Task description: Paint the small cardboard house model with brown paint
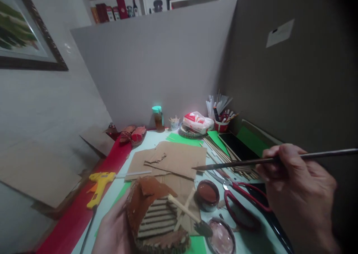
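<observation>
Cardboard model [156,216], half painted brown, sits gripped in the left hand [113,229], partly cut off; right hand [296,190] pinches a paintbrush [251,161].

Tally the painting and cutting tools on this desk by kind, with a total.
Paintbrushes: 2, one in the right hand, tip at, one resting across the cardboard model that the left hand holds
Paint pots: 2
Scissors: 1
Glue guns: 1
Total: 6

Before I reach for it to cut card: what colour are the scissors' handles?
Red, seen in the head view: the scissors lie by the right hand.
</observation>
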A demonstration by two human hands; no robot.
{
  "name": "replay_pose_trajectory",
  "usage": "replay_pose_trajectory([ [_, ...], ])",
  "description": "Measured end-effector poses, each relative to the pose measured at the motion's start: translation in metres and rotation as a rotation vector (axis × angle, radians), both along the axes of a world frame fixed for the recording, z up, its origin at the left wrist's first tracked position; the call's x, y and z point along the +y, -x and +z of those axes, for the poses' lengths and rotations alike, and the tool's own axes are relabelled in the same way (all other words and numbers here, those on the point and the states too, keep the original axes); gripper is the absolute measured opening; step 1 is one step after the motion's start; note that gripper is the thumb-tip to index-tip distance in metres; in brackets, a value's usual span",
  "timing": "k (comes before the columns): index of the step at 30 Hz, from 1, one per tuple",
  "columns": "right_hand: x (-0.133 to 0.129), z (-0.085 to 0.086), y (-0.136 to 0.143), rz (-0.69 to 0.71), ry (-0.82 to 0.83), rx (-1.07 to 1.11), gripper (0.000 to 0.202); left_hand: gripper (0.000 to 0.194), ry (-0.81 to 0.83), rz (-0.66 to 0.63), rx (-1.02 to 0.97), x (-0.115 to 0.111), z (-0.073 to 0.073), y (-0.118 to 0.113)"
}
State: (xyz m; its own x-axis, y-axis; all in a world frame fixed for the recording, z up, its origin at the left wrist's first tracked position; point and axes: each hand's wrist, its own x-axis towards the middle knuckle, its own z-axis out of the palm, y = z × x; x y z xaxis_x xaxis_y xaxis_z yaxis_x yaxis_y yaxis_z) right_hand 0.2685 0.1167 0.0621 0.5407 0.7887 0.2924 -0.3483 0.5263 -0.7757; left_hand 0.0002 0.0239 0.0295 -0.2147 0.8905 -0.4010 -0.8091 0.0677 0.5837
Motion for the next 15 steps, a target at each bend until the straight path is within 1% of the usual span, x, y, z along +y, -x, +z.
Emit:
replay_pose_trajectory([
  [2,0.001,-0.001,0.001,-0.005,0.0,-0.011,0.042,0.064,0.077,0.013,0.013,-0.004,0.0,0.001],
  [4,0.001,-0.003,0.001,0.002,0.002,-0.022,0.044,0.059,0.197,0.042,-0.005,-0.013,-0.002,0.006],
  [5,0.001,-0.003,0.001,0.005,0.004,-0.026,0.044,0.054,0.266,0.067,-0.02,-0.018,-0.004,0.01],
  [7,0.001,-0.004,0.002,0.011,0.0,-0.032,0.043,0.036,0.367,0.13,-0.018,-0.026,-0.007,0.017],
  [8,0.001,-0.004,0.002,0.015,-0.001,-0.038,0.041,0.03,0.385,0.157,0.012,-0.029,-0.009,0.021],
  [9,0.001,-0.003,0.003,0.016,-0.005,-0.042,0.04,0.027,0.382,0.177,0.062,-0.031,-0.012,0.025],
  [11,0.001,-0.002,0.003,0.021,-0.013,-0.045,0.038,0.033,0.338,0.187,0.168,-0.033,-0.02,0.034],
  [12,0.001,-0.002,0.004,0.022,-0.017,-0.045,0.038,0.037,0.324,0.18,0.186,-0.034,-0.025,0.039],
  [13,0.002,-0.001,0.004,0.022,-0.019,-0.046,0.037,0.039,0.319,0.158,0.178,-0.035,-0.031,0.044],
  [15,0.002,-0.001,0.004,0.019,-0.029,-0.046,0.036,0.036,0.322,0.111,0.106,-0.037,-0.041,0.054],
])
